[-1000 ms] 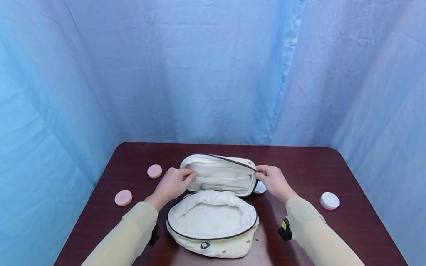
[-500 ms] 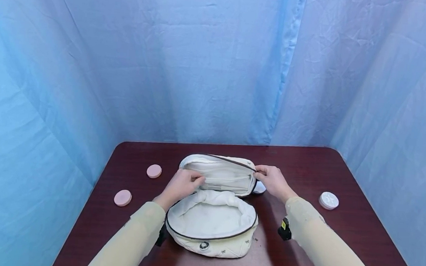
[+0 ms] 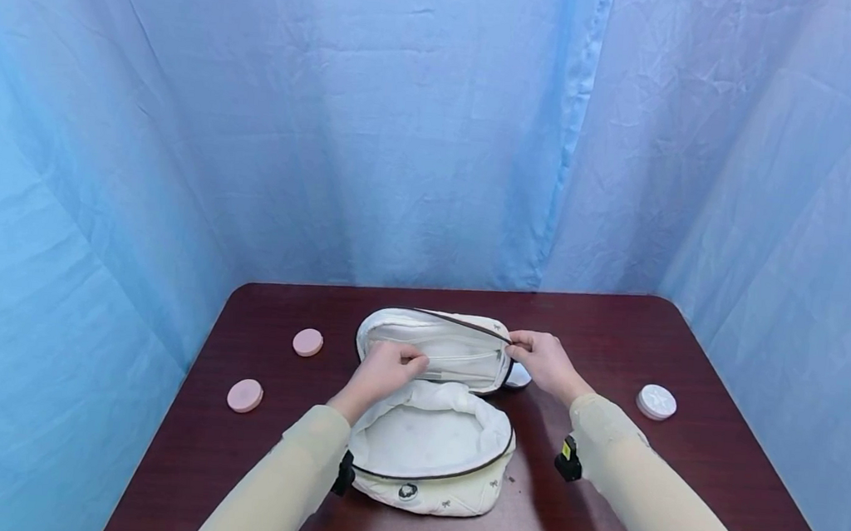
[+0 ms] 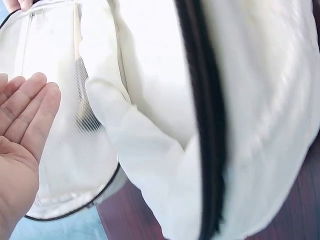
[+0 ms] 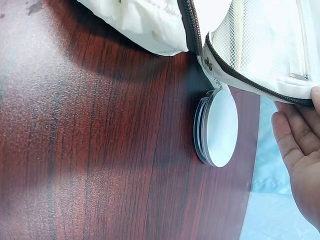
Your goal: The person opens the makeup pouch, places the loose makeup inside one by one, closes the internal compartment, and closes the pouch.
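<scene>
A cream quilted cosmetic bag (image 3: 445,494) with dark zipper edging lies unzipped, its lid (image 3: 465,373) raised behind the body. White lining and a mesh pocket (image 4: 70,145) line the lid. In the right wrist view, a metal zipper pull (image 5: 300,76) sits at the pocket's right end. My right hand (image 3: 547,363) pinches the lid's right edge. My left hand (image 3: 385,372) is in front of the lid's inner side, with fingers (image 4: 37,105) nearly straight in the left wrist view. I see nothing held in it; its thumb is hidden there.
Two pink round compacts (image 3: 308,342) lie at the left of the dark red table (image 3: 600,329). A white round compact (image 3: 657,402) is at the right. Another round, glossy compact (image 5: 220,127) rests beside the lid, near my right hand. Blue curtains (image 3: 436,133) surround the table.
My left hand has moved right across the inside of the lid, from its left end to near its middle. The right hand has kept its hold on the lid edge.
</scene>
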The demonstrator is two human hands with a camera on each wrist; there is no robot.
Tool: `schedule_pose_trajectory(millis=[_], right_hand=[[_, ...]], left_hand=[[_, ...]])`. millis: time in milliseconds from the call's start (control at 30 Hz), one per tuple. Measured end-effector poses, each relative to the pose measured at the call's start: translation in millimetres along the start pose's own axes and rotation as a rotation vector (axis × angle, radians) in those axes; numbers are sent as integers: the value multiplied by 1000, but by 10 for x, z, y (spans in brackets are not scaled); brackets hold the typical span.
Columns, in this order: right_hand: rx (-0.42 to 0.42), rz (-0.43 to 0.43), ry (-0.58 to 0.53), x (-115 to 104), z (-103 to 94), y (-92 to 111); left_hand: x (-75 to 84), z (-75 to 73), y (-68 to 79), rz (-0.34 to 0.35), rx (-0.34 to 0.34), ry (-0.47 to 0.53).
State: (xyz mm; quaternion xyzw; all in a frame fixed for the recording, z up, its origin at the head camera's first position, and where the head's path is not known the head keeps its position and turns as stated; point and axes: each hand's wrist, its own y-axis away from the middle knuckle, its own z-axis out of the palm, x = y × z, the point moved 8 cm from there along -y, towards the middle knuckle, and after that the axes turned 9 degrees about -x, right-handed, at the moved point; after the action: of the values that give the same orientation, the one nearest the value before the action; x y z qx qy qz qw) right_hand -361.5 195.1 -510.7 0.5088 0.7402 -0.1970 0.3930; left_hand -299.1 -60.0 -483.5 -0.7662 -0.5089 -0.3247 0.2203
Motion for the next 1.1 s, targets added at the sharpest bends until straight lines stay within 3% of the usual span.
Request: schedule_pose_trajectory(millis=[533,1100], right_hand=[[2,-17,-4,0,-3,23],[16,-49,15,-40,-15,21]], left_hand=[[232,239,-153,-20,-8,107],[333,462,-323,-48,1,69]])
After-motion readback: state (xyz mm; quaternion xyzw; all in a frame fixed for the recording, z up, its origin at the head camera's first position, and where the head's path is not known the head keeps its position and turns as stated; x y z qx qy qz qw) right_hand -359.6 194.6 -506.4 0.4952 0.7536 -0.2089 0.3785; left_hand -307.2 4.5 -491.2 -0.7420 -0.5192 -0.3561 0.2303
